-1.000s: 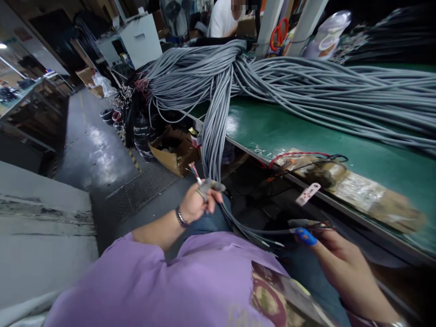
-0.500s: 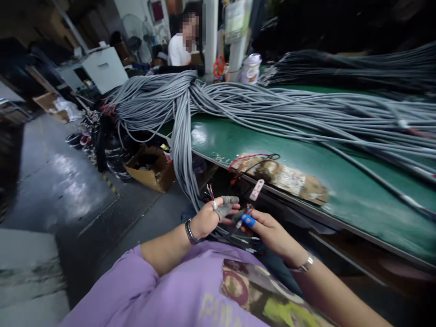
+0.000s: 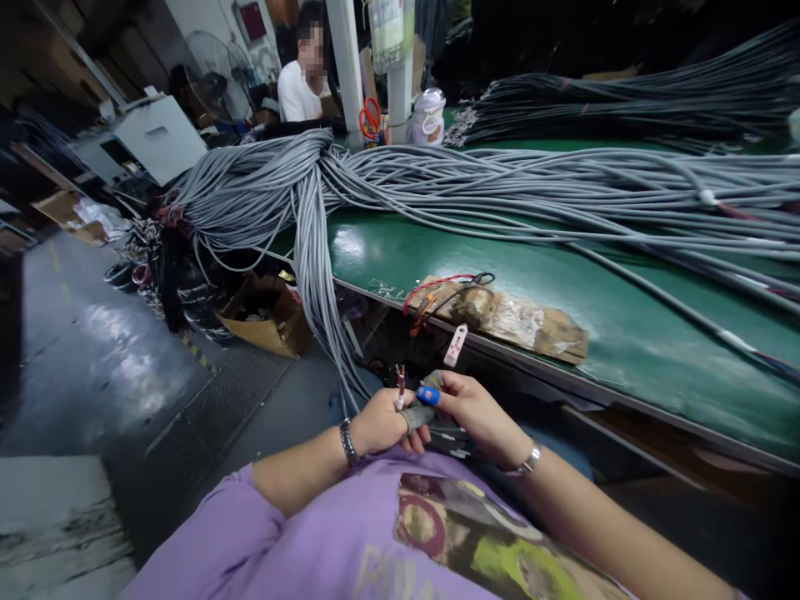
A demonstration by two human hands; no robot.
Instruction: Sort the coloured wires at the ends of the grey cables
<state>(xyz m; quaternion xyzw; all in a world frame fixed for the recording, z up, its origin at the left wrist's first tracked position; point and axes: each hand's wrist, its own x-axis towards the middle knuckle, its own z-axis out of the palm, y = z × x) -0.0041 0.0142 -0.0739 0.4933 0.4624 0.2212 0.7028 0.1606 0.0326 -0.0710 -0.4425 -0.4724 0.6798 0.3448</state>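
In front of my purple shirt, my left hand is closed around a grey cable. The cable's stripped end stands up beside the thumb, with a white collar and thin coloured wires fanning out. Grey finger covers wrap some of my left fingers. My right hand meets the left fingertips, its thumb in a blue cover and its fingers pinched together. Whatever sits in that pinch is hidden. More cable ends with pale tips show below the hands.
A thick bundle of grey cables lies along the green table, part hanging over its edge. Nearer are a taped cardboard strip and a pink-white tag. A cardboard box stands below. A co-worker is behind.
My right hand has moved left against my left hand's fingers. The wire end it held is now hidden. The camera view has shifted slightly to the right.
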